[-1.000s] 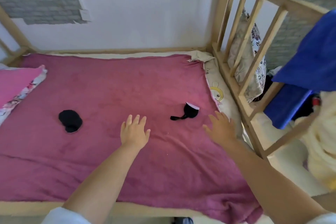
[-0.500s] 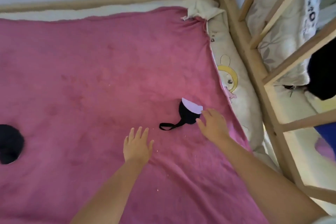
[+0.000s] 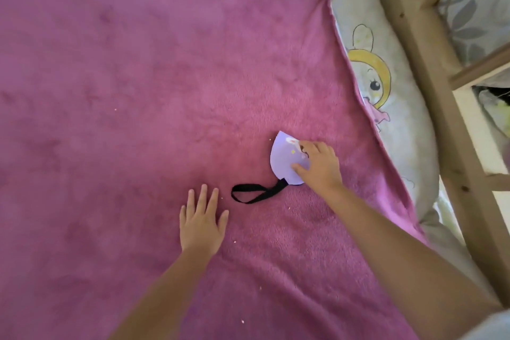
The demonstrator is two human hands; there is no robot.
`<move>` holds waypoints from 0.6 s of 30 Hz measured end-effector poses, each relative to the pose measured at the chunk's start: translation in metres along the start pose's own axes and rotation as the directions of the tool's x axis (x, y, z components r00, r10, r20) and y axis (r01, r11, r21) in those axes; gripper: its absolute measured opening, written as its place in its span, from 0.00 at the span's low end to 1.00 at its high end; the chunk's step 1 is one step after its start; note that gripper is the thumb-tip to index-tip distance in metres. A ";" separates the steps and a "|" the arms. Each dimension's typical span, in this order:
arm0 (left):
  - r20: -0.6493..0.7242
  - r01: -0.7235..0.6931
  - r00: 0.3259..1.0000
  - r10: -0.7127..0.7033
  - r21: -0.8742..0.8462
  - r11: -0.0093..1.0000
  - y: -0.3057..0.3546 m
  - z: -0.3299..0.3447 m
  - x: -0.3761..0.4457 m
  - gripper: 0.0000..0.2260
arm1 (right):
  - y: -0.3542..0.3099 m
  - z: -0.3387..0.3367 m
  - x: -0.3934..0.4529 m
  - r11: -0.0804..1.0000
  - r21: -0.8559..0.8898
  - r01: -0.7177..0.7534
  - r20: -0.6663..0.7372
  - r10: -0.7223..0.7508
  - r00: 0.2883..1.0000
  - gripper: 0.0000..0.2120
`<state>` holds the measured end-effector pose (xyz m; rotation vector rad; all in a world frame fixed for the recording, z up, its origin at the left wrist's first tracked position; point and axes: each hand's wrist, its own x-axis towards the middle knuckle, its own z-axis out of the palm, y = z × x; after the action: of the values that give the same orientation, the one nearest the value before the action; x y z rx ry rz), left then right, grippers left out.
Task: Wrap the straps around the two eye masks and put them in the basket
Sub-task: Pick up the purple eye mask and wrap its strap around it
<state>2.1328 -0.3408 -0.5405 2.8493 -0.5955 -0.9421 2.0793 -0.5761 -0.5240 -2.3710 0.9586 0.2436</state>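
Lilac eye mask (image 3: pixel 284 159) under right hand (image 3: pixel 320 167); left hand (image 3: pixel 201 225) flat on blanket (image 3: pixel 138 77).

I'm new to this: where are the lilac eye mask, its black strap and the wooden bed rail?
lilac eye mask (image 3: pixel 283 159), head view, bare face.
black strap (image 3: pixel 252 194), head view, loop.
wooden bed rail (image 3: pixel 430 85), head view, side beam.

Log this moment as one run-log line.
stage: first mask | right hand: on purple eye mask, grip unclear | left hand: flat on blanket | strap: unwrapped

Pink blanketed bed (image 3: pixel 138 91), lilac eye mask (image 3: pixel 284 160), black strap (image 3: pixel 254 193)
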 end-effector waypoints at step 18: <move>-0.490 -0.654 0.736 0.467 -0.337 0.678 0.116 -0.264 -0.125 0.23 | -0.121 -0.226 -0.147 0.808 0.202 0.554 -0.354 -0.467 0.810 0.16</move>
<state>2.1571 -0.4106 -0.2351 2.0726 -0.9591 -0.3530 2.0462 -0.5470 -0.2320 -2.3087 0.3856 -0.4442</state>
